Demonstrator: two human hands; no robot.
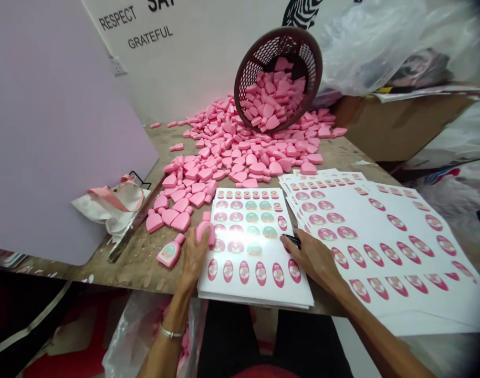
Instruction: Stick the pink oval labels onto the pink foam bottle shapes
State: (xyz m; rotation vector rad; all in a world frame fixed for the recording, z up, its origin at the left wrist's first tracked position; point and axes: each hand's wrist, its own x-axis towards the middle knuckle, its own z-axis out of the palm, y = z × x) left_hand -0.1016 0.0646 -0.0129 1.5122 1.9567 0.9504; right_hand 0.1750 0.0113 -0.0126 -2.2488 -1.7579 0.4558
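Observation:
My left hand (193,254) is closed on a pink bottle-shaped piece (204,229), held over the left edge of a stack of sticker sheets (243,210). The top sheet carries rows of pink and green rounded stickers, with bare white spots at the right of the green rows. My right hand (309,254) rests at the sheet's right edge, its fingers closed on a slim black tool (292,240) whose kind I cannot make out. Left of my left hand, a pink bottle-shaped piece with a green label (169,253) lies flat on the table.
A large heap of pink pieces (240,152) spreads over the back of the table (145,270), spilling from a tipped brown basket (240,86). Partly used sticker sheets (382,215) lie at right. A cardboard box (397,126) and a white pouch (106,207) flank the table.

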